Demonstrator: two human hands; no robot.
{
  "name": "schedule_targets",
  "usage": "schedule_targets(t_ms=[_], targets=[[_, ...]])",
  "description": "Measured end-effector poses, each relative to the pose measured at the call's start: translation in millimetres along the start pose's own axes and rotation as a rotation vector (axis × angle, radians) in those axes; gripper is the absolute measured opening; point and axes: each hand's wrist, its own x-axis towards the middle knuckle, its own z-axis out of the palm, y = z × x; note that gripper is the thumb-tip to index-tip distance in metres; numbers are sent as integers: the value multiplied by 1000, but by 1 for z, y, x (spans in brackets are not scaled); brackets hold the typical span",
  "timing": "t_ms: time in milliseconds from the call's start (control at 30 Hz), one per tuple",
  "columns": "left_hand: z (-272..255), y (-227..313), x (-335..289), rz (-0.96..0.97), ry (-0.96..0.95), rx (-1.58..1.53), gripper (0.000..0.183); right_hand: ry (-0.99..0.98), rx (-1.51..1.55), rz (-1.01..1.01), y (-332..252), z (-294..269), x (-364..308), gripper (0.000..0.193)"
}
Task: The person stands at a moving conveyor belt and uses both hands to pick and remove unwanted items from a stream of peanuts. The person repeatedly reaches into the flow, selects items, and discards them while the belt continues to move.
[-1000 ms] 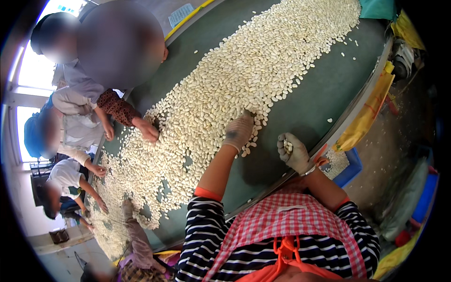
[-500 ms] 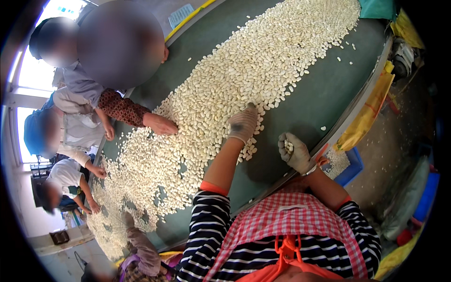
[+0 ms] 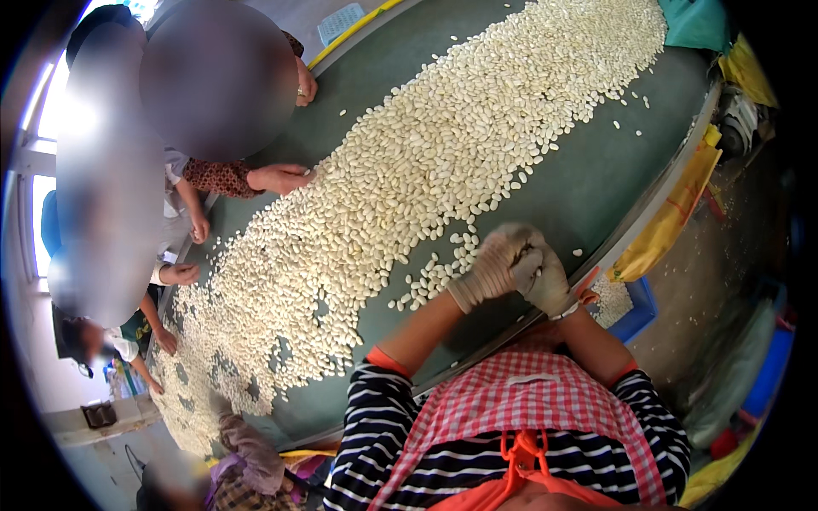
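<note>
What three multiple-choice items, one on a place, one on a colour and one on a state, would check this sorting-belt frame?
1. Where are the person's gloved hands?
A. Together over the belt's near edge
B. Far apart at the belt's far edge
C. Resting on the blue tub

2. What colour is the belt surface?
A. Red
B. Dark green
C. White

3. How do the pale beans lie?
A. In sealed bags
B. Stacked in one tall pile
C. Spread loose in a long band

Answers:
1 A: the left hand and right hand meet by the near rim of the belt.
2 B: bare belt beside the beans shows dark green.
3 C: they run loose along the belt's length.
</note>
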Motion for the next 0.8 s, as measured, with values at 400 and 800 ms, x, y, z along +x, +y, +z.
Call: schedule_targets(t_ms=[400,800], targets=[[-135,-61,21,-715,-83,1058,68,-61,231,190,-48,-15,3,22],[-43,-27,-150,-518,229,912,20,-93,209,191,-75,-36,15,22]])
